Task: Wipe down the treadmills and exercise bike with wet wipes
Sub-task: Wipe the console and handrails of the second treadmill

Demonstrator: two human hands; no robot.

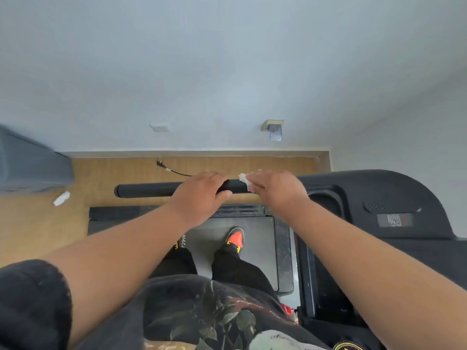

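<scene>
Head view looks down on a black treadmill handlebar (151,190) running across the frame. The left hand (199,195) grips the handlebar, fingers (214,176) curled over the top and thumb underneath. Just beside it, the right hand (275,190) presses a white wet wipe (244,180) onto the bar, fingers curled round it. An orange shoe (235,239) stands on the treadmill belt (257,248) below.

A pale wall (227,72) is meeting a wood floor (38,223) at a skirting (192,154); a socket (159,128) is sitting low, a grey sofa (27,168) standing left.
</scene>
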